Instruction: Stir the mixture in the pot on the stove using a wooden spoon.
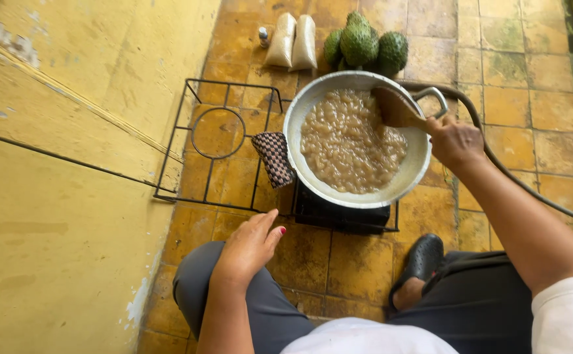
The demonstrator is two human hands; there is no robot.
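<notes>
A wide metal pan (412,176) full of pale, lumpy brown mash (349,144) sits on a black burner (342,215) on the tiled floor. My right hand (455,139) grips the handle of a wooden spoon (395,108) whose bowl rests in the mash at the pan's far right side. My left hand (250,246) lies flat on my left knee, fingers loosely apart, holding nothing. A checkered cloth (274,158) hangs over the pan's left rim.
A black wire stove frame (217,134) with an empty ring stands left of the pan. Behind are green spiky fruits (365,42), two white bags (293,40) and a small bottle (263,36). A hose (529,190) runs right. A yellow wall (70,164) stands at left.
</notes>
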